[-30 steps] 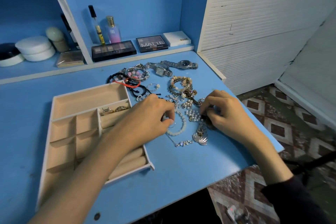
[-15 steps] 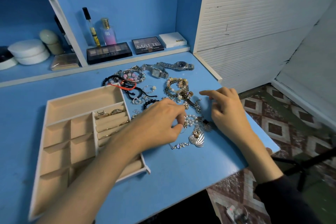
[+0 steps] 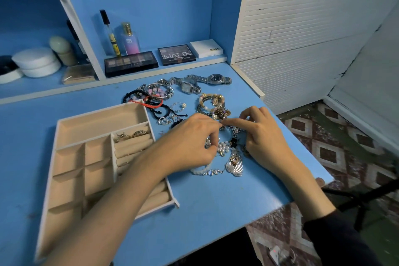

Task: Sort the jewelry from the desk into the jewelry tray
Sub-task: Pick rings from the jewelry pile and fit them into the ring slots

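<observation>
Looking down onto a blue table [image 3: 205, 211] under blue shelving. Finding white jars [image 3: 36, 61] at far left on the shelf, then perfume bottles [image 3: 129, 39] and eyeshadow palettes [image 3: 130, 62] further right.

Noting a beige jewelry tray [image 3: 99, 114] lying on the left part of the table, with rings [image 3: 129, 135] sitting on the top roll of its ring section.

Laying the left forearm over the tray's near right corner, with the left hand [image 3: 190, 142] just right of the tray, knuckles up, fingers curled down. Pinching with thumb and fingertips at a pearl cluster [image 3: 222, 147] in the jewelry [image 3: 204, 106] heap.

Seeing that heap spreading over the table right of the tray:
- cord and bead bracelets [image 3: 151, 95] by the tray's far corner
- two metal watches [image 3: 207, 80] behind them
- a gold tangle [image 3: 218, 112] just beyond both hands
- a silver shell pendant [image 3: 235, 167] just nearer than both hands

Holding the right hand [image 3: 263, 136] close against the left, forefinger and thumb pinching a small piece between the gold tangle and the pearls. Not managing to tell which piece.

Catching a patterned floor [image 3: 345, 147] past the table's right edge.
</observation>
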The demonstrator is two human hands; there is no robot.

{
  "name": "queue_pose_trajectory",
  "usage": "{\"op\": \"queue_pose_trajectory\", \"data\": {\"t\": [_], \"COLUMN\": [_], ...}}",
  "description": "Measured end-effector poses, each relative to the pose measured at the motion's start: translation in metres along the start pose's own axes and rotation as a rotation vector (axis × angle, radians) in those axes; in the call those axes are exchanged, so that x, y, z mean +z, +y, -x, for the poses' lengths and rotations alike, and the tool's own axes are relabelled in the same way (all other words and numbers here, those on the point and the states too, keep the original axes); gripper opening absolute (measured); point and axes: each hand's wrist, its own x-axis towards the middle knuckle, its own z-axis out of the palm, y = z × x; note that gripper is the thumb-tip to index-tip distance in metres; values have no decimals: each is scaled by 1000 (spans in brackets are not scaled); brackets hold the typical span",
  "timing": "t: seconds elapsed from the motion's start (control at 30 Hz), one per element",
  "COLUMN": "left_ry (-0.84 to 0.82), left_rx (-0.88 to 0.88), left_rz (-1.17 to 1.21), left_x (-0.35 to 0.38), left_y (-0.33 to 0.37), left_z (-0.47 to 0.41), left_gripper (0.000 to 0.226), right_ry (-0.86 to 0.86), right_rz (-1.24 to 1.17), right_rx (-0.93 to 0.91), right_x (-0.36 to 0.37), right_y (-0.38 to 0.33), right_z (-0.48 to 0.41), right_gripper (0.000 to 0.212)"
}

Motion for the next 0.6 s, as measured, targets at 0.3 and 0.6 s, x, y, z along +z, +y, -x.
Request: {"op": "queue_pose_trajectory", "data": {"t": [0.3, 0.6], "left_ry": [26, 87], "left_rx": [-6, -34], "left_rz": [48, 18], "left_x": [1, -7], "left_y": [-5, -13], "left_z": [3, 2], "left_gripper": [9, 12], "right_ry": [79, 8], "right_rz": [-87, 6], "right_rx": [87, 20], "right_x": [1, 2], "right_y": [-1, -1], "right_z": [0, 0], "right_gripper": [44, 57]}}
